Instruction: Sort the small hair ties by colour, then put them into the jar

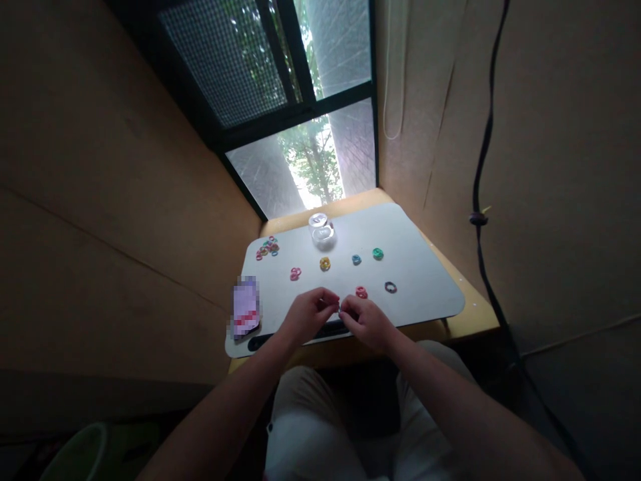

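Grey small ring [340, 308] pinched between both hands' fingertips.

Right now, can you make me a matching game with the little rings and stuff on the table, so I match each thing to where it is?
Things:
1. green ring
2. pile of mixed rings
3. clear cup
4. red ring

Places:
A. far left of the mat
B. just beyond the right hand
C. far middle of the mat
D. right of the blue ring

Pairs: 1-D, 2-A, 3-C, 4-B
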A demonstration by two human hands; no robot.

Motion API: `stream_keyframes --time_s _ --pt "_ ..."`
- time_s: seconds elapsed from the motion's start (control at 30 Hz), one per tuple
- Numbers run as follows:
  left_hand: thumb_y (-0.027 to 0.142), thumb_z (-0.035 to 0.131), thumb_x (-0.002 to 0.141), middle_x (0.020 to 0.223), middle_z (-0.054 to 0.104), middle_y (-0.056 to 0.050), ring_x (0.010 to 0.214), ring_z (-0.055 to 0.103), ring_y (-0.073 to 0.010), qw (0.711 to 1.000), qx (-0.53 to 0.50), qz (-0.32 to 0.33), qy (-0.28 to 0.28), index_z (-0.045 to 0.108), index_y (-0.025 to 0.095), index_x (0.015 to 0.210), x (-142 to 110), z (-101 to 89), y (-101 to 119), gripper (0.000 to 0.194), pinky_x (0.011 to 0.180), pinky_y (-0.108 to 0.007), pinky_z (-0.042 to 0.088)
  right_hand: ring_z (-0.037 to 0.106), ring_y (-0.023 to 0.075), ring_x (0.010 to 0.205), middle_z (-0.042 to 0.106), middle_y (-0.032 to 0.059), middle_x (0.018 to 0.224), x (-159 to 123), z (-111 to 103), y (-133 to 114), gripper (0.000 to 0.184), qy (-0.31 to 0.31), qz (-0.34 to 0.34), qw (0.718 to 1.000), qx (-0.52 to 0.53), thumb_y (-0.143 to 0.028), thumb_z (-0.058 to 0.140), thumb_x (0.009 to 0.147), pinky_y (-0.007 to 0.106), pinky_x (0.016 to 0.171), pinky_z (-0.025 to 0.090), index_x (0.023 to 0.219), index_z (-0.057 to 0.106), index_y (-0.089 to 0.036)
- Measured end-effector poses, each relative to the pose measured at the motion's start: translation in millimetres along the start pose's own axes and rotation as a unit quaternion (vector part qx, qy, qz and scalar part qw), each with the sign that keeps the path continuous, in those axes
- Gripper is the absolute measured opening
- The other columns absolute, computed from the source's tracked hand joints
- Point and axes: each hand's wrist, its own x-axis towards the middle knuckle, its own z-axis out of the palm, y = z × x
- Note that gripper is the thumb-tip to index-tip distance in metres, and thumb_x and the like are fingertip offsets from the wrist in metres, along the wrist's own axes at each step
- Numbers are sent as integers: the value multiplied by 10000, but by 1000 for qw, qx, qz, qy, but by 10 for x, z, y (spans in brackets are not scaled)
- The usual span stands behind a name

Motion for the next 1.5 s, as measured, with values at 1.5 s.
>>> stream_keyframes --time_s 1.5 --pt "240 612 860 1015 754 -68 912 689 -211 953 299 41 28 732 198 1034 1472 68 216 215 865 -308 508 483 118 587 559 -21 648 -8 -11 -74 99 -14 -4 998 -57 -182 581 818 237 574 319 738 524 -193"
